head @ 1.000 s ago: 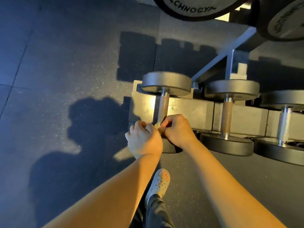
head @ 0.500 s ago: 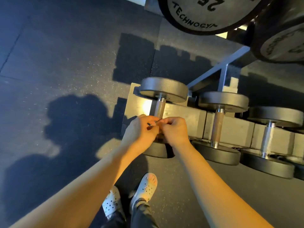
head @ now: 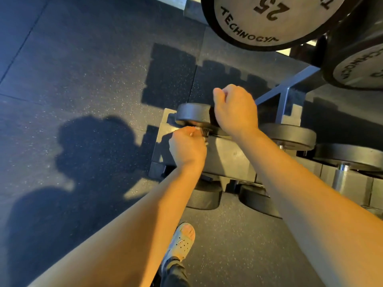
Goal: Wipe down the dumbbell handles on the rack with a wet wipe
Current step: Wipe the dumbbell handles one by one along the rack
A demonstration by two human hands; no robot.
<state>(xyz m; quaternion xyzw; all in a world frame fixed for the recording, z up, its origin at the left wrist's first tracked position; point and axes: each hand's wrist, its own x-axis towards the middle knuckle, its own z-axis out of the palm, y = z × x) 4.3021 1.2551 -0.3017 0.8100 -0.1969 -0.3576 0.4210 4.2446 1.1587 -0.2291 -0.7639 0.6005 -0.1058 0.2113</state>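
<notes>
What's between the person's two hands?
In the head view, a short bit of the leftmost dumbbell's handle and the edge of its dark far head show between left hand and right hand.

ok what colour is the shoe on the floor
The shoe is whitish with round holes, seen in the head view.

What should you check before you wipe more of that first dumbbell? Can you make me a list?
1. Left hand on the handle of the leftmost dumbbell: ok, fingers curl at it just below the far head.
2. A wet wipe under those fingers: cannot tell, only a pale scrap shows.
3. Right hand clear of the handle: ok, it hovers above the far head.
4. Right hand's grip empty: cannot tell, fingers curled.
5. Dumbbell seated across the rack: ok.
6. Shoe back from the dumbbell: ok.
</notes>
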